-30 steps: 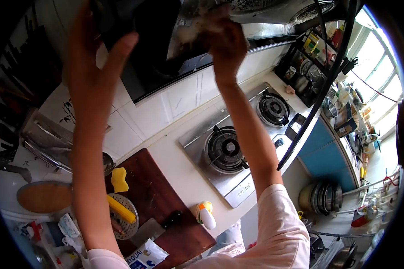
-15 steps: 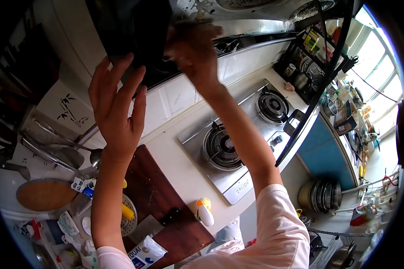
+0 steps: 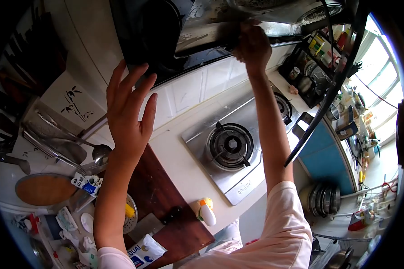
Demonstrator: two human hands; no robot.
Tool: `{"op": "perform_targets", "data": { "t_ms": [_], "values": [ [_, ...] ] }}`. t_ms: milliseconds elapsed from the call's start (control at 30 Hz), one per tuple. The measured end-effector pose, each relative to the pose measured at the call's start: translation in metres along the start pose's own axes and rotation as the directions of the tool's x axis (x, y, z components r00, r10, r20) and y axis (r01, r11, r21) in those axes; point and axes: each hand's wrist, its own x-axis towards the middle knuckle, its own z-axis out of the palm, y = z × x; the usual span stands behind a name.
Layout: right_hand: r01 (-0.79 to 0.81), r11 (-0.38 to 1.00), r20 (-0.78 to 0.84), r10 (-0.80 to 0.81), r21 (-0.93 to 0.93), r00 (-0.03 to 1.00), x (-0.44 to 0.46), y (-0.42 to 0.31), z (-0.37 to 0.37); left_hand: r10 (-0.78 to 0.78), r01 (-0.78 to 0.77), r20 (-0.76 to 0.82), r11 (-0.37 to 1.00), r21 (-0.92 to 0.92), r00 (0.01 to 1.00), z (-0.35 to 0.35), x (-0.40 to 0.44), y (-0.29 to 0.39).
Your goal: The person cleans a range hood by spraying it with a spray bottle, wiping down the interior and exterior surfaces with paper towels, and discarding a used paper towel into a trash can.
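Note:
My left hand (image 3: 128,119) is raised with its fingers spread, holding nothing, near the black edge of the range hood (image 3: 157,67). My right hand (image 3: 254,49) is closed and reaches up against the hood's stained metal underside (image 3: 206,38). Crumpled pinkish-brown edges, seemingly a cloth (image 3: 238,54), stick out around its fingers; the rest is hidden by the hand. Below my arms lies the steel gas stove (image 3: 202,148) with two burners, the far one partly behind my right forearm.
A spray bottle (image 3: 206,212) stands at the counter's front edge. On the dark wooden board (image 3: 166,188) lie a knife (image 3: 173,215) and a white-blue packet (image 3: 146,251). Ladles (image 3: 101,154) hang at left. A black rack (image 3: 305,74) holds jars at the far right.
My right hand has moved right along the hood's underside, away from the dark panel. The left hand stays spread, shifted slightly right in view as the camera turned.

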Motion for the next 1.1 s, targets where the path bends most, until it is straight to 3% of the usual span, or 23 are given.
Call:
{"op": "perform_targets", "data": {
  "t_ms": [67,167,267,333,367,467,500,567,633,733,767,867,933,1000,1033,1100],
  "values": [
    [0.171,0.983,0.029,-0.170,-0.062,0.985,0.002,-0.016,-0.005,0.006,-0.006,-0.007,1.000,0.006,1.000,0.002,0.000,0.001],
    [0.048,0.986,0.139,-0.071,0.162,0.988,0.005,-0.041,-0.015,-0.004,0.004,-0.022,1.000,-0.001,1.000,0.005,0.000,0.004],
    [0.239,0.959,0.119,-0.259,0.154,0.959,0.000,-0.067,-0.006,-0.027,0.027,-0.027,1.000,-0.005,0.999,0.006,0.000,0.007],
    [-0.024,0.884,0.131,-0.043,0.467,0.991,-0.002,-0.099,0.001,-0.042,0.041,-0.032,0.999,-0.017,0.999,0.006,-0.001,0.007],
    [-0.163,0.816,0.227,0.040,0.554,0.973,0.001,-0.113,-0.007,-0.049,0.048,-0.032,0.999,-0.022,0.998,0.006,-0.001,0.008],
    [0.141,0.974,-0.180,-0.108,0.177,0.978,-0.002,-0.097,0.004,-0.061,0.061,-0.003,0.998,0.000,0.998,-0.004,0.003,0.014],
    [-0.293,0.565,0.037,0.421,0.771,0.906,0.006,-0.098,0.001,-0.069,0.069,0.001,0.998,-0.006,0.998,-0.007,0.003,0.014],
    [-0.176,0.328,0.004,0.464,0.928,0.886,0.033,-0.088,-0.014,-0.084,0.084,0.005,0.996,-0.019,0.996,-0.013,0.002,0.015],
    [0.043,0.842,-0.375,0.193,0.538,0.907,0.055,-0.070,-0.010,-0.085,0.085,0.023,0.996,-0.014,0.996,-0.016,0.000,0.016],
    [-0.003,0.674,-0.326,0.361,0.739,0.874,0.071,-0.104,0.000,-0.094,0.095,0.042,0.995,-0.010,0.995,-0.019,-0.004,0.019],
    [0.321,0.843,-0.497,-0.074,0.433,0.865,0.071,-0.100,0.002,-0.098,0.099,0.044,0.995,-0.012,0.994,-0.018,-0.004,0.020],
    [0.408,0.861,-0.340,-0.302,0.305,0.891,0.049,-0.094,0.002,-0.119,0.122,0.041,0.989,-0.084,0.992,-0.015,-0.006,0.024],
    [0.001,0.780,0.022,-0.019,0.626,1.000,0.027,-0.089,0.002,-0.110,0.114,0.054,0.990,-0.085,0.993,-0.012,-0.010,0.026],
    [-0.090,0.745,0.076,0.053,0.661,0.996,0.025,-0.083,0.001,-0.120,0.125,0.066,0.989,-0.084,0.991,-0.011,-0.011,0.029],
    [0.040,0.809,-0.078,0.007,0.586,0.997,0.031,-0.074,-0.002,-0.114,0.120,0.074,0.989,-0.086,0.991,-0.011,-0.012,0.030],
    [0.145,0.702,-0.279,0.080,0.697,0.957,0.053,-0.074,-0.019,-0.105,0.112,0.083,0.990,-0.083,0.991,-0.015,-0.013,0.030]
  ]
}}
